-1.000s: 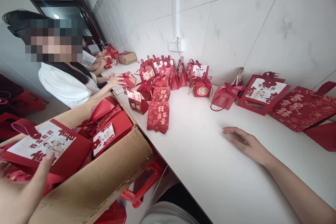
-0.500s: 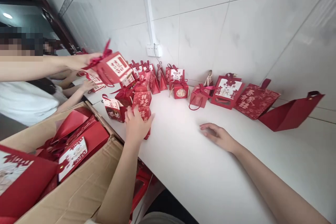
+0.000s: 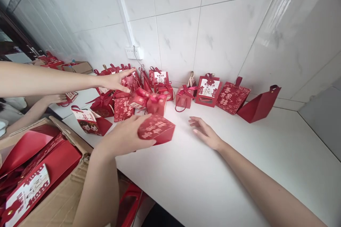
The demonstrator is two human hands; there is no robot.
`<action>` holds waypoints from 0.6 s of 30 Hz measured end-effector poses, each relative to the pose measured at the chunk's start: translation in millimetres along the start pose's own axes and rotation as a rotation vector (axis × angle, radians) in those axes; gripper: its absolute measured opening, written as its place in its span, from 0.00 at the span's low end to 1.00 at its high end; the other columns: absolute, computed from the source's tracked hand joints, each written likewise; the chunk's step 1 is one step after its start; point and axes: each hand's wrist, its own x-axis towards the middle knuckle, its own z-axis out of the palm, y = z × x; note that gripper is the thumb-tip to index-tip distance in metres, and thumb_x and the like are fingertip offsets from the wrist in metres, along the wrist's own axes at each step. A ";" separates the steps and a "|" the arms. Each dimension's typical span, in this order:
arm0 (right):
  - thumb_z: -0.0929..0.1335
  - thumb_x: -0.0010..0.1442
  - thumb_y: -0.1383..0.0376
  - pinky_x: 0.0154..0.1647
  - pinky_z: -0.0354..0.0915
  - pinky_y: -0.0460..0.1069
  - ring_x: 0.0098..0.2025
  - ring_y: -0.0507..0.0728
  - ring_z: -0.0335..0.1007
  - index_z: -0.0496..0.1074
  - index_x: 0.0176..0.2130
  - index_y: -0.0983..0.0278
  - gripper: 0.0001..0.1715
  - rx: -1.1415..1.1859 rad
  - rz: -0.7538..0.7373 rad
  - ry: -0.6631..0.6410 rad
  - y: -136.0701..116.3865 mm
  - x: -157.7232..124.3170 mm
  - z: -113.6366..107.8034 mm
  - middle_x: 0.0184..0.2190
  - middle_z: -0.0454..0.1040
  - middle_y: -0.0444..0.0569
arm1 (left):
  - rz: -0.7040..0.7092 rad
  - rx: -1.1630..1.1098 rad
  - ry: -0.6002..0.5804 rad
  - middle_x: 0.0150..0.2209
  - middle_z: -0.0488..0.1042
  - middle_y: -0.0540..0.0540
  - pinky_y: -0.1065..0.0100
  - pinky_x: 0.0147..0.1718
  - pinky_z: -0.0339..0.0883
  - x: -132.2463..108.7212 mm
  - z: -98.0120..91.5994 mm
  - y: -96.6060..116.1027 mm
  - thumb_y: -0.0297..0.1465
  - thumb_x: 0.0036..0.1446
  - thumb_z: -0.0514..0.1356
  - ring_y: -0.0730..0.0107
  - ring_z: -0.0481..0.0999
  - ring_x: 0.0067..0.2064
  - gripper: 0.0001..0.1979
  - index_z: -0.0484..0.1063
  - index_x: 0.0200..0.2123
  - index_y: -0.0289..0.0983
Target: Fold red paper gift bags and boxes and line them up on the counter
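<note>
My left hand [image 3: 124, 136] grips a red gift box [image 3: 157, 129] with pale lettering, tilted above the white table [image 3: 170, 177]. Just behind it are red boxes with bows [image 3: 156, 104], one tipped over. My right hand [image 3: 205, 131] hovers or rests at the table's surface with its fingers apart, holding nothing. Behind that hand stand a small bow-tied box [image 3: 183, 97] with a cord handle and a box with a white printed label [image 3: 208, 90]. To my left hand's left, a box with two cartoon faces [image 3: 90, 122] sits near the table edge.
A co-worker's arm [image 3: 53, 78] reaches in from the left over the crowded boxes. A cardboard carton [image 3: 61, 188] full of red packages stands at the lower left. Against the tiled wall [image 3: 226, 25] is a wedge-shaped red box [image 3: 259, 106].
My left hand has taken the lettered box off the row and brought it rightward. The co-worker's hand has released the bow-topped box among the others. My view has turned right.
</note>
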 end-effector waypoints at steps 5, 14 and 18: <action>0.61 0.57 0.42 0.58 0.56 0.61 0.58 0.66 0.59 0.47 0.64 0.60 0.45 0.039 -0.166 0.109 -18.1 -2.3 4.3 0.62 0.55 0.58 | 0.303 -0.397 -0.155 0.35 0.78 0.47 0.71 0.25 0.66 71.8 10.9 44.6 0.48 0.46 0.63 0.64 0.77 0.31 0.24 0.75 0.43 0.42; 0.59 0.63 0.49 0.43 0.65 0.51 0.38 0.58 0.69 0.70 0.38 0.61 0.21 0.038 0.221 0.199 20.6 6.6 0.2 0.35 0.75 0.46 | 0.044 -0.661 0.639 0.47 0.72 0.43 0.64 0.46 0.67 119.1 89.9 -6.3 0.43 0.59 0.54 0.63 0.72 0.49 0.17 0.71 0.43 0.39; 0.58 0.64 0.51 0.43 0.64 0.52 0.38 0.57 0.69 0.69 0.40 0.60 0.19 0.049 0.231 0.208 27.5 7.8 1.1 0.36 0.75 0.46 | -0.070 -0.573 0.632 0.53 0.68 0.39 0.59 0.49 0.65 127.8 114.7 -38.7 0.45 0.51 0.61 0.59 0.70 0.51 0.29 0.63 0.53 0.39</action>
